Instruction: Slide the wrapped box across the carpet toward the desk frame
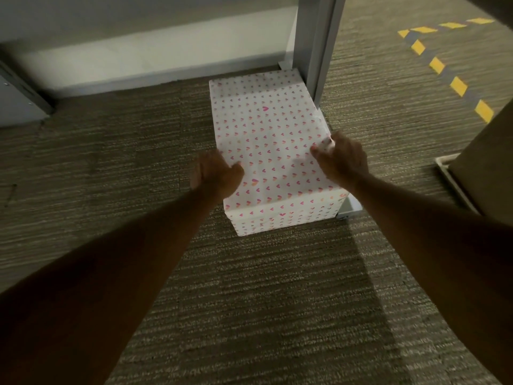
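White heart-print wrapped box (266,140) beside desk frame (319,51), left hand (216,173) and right hand (342,159) gripping its sides.

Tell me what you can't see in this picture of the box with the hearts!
Head view only:
- What is inside the wrapped box: the heart paper covers it.
- The fingers of the left hand: curled over the box's left edge, hidden behind the hand.
- The top of the desk frame: cut off by the upper edge.
- The frame's foot: mostly hidden behind the box.
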The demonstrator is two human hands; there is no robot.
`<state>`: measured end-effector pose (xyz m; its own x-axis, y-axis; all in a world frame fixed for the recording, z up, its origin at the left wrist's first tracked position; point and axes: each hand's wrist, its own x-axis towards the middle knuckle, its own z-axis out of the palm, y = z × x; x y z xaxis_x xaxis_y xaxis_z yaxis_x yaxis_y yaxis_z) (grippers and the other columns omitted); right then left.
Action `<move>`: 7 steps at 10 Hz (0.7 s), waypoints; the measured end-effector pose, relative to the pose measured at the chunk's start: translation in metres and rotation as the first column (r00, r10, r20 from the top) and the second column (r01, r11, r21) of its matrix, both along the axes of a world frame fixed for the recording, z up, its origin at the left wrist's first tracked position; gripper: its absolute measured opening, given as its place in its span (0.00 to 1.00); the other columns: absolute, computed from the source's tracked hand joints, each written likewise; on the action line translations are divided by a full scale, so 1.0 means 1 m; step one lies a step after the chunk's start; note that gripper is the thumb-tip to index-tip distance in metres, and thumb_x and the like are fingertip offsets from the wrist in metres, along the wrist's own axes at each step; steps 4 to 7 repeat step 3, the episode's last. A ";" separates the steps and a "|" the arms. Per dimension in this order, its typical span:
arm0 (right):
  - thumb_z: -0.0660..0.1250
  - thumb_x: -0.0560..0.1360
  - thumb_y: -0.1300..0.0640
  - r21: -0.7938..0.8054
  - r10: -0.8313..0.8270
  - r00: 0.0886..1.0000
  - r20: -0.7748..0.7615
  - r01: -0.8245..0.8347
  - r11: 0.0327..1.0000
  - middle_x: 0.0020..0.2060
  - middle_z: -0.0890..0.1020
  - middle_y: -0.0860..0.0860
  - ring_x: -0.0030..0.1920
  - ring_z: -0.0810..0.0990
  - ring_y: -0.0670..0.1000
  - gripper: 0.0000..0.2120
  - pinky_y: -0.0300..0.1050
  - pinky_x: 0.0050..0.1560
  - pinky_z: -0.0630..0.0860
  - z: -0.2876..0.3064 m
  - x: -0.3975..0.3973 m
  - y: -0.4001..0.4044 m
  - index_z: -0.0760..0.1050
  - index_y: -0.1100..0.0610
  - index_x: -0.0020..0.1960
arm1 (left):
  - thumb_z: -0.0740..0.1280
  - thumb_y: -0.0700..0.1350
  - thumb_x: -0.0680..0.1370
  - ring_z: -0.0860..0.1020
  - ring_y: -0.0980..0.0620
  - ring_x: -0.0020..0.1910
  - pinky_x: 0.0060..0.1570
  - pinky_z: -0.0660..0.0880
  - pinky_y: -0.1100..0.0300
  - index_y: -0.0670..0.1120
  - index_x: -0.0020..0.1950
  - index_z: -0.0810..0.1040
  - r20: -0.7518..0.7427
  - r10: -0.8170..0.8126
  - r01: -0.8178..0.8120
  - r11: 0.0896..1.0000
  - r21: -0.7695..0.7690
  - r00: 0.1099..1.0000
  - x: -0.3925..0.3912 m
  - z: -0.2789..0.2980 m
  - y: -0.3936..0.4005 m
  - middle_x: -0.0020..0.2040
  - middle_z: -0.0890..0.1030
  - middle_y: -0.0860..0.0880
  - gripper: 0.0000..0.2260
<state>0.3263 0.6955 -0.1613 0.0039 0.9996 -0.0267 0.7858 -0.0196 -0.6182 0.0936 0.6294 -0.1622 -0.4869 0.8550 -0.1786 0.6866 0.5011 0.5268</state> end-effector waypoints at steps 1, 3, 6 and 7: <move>0.63 0.73 0.36 0.013 0.067 0.993 0.101 -0.069 0.998 0.64 0.75 0.60 0.62 0.75 0.62 0.36 0.52 0.55 0.73 -0.005 0.002 -0.005 0.66 0.60 0.70 | 0.65 0.61 0.74 0.68 0.38 0.70 0.65 0.71 0.42 0.43 0.73 0.65 -0.194 -0.105 0.104 0.994 -0.018 0.975 0.004 0.006 -0.005 0.72 0.67 0.39 0.34; 0.58 0.69 0.27 0.098 0.124 0.931 0.345 -0.167 0.981 0.77 0.57 0.62 0.77 0.55 0.61 0.50 0.59 0.76 0.54 -0.006 0.006 -0.020 0.52 0.59 0.77 | 0.61 0.68 0.74 0.48 0.40 0.80 0.75 0.50 0.44 0.44 0.80 0.50 -0.417 -0.367 0.367 0.926 -0.084 0.832 0.023 0.026 -0.017 0.81 0.47 0.41 0.44; 0.58 0.69 0.27 0.098 0.124 0.931 0.345 -0.167 0.981 0.77 0.57 0.62 0.77 0.55 0.61 0.50 0.59 0.76 0.54 -0.006 0.006 -0.020 0.52 0.59 0.77 | 0.61 0.68 0.74 0.48 0.40 0.80 0.75 0.50 0.44 0.44 0.80 0.50 -0.417 -0.367 0.367 0.926 -0.084 0.832 0.023 0.026 -0.017 0.81 0.47 0.41 0.44; 0.58 0.69 0.27 0.098 0.124 0.931 0.345 -0.167 0.981 0.77 0.57 0.62 0.77 0.55 0.61 0.50 0.59 0.76 0.54 -0.006 0.006 -0.020 0.52 0.59 0.77 | 0.61 0.68 0.74 0.48 0.40 0.80 0.75 0.50 0.44 0.44 0.80 0.50 -0.417 -0.367 0.367 0.926 -0.084 0.832 0.023 0.026 -0.017 0.81 0.47 0.41 0.44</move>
